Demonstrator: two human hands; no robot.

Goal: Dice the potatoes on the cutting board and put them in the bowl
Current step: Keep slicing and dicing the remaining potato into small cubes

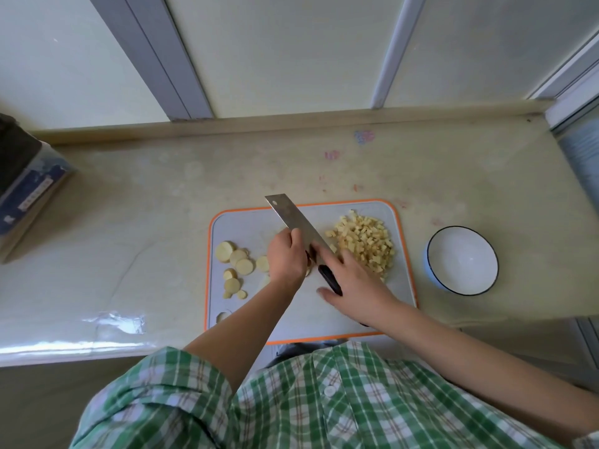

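A grey cutting board [324, 319] with an orange rim lies on the counter. Several round potato slices [240, 259] sit at its left side, and a heap of diced potato [366, 243] lies at its right. My right hand [353, 283] grips the black handle of a cleaver [293, 222], whose blade points up and left across the board. My left hand [287, 257] is curled over potato pieces right beside the blade; those pieces are mostly hidden under it. A white bowl [462, 259] with a dark rim stands empty to the right of the board.
A blue and white box [26, 202] stands at the counter's left edge. Clear plastic film [113, 322] covers the front left of the counter. A wall with grey frames rises behind, and a window frame [580, 150] closes the right side.
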